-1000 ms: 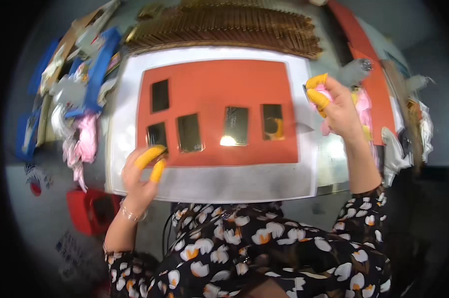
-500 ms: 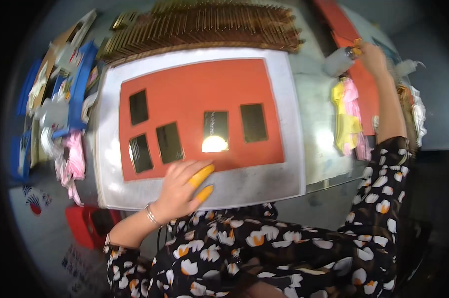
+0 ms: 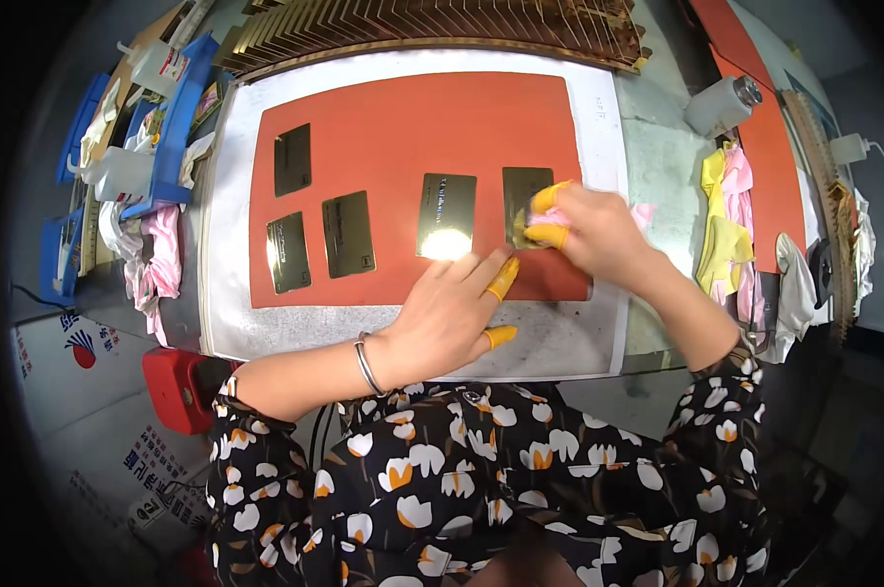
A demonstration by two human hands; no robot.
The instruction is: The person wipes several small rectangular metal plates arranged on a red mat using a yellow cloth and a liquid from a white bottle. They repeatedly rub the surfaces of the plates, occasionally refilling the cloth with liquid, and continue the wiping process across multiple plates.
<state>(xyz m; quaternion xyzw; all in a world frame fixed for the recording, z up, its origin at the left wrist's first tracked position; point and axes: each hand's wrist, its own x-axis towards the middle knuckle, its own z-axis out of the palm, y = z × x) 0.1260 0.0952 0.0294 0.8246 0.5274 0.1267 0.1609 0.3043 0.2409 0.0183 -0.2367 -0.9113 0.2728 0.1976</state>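
My right hand [image 3: 598, 227], with yellow finger cots on its thumb and a finger, is closed on a pink cloth [image 3: 642, 214]. It presses the cloth onto the rightmost dark metallic card [image 3: 527, 186], hiding part of that card. My left hand [image 3: 444, 311] also wears yellow finger cots. Its fingers are stretched out, the fingertips by the near edge of a shiny card [image 3: 447, 203] and the lower left corner of the rightmost one. Further left on the orange mat [image 3: 403, 122] lie three more cards, among them a gold-toned one [image 3: 348, 235].
A brass-coloured slotted rack [image 3: 442, 34] spans the far side. On the right stand a grey bottle [image 3: 724, 106] and yellow cloth [image 3: 724, 245] beside pink cloth. Blue trays [image 3: 183, 127], a squeeze bottle [image 3: 121, 174] and pink rags [image 3: 161, 254] are on the left. A red container [image 3: 176, 391] sits lower left.
My right hand has left the bottle at the far right and come to the rightmost card with pink cloth. My left hand has moved right toward that card. The view has shifted.
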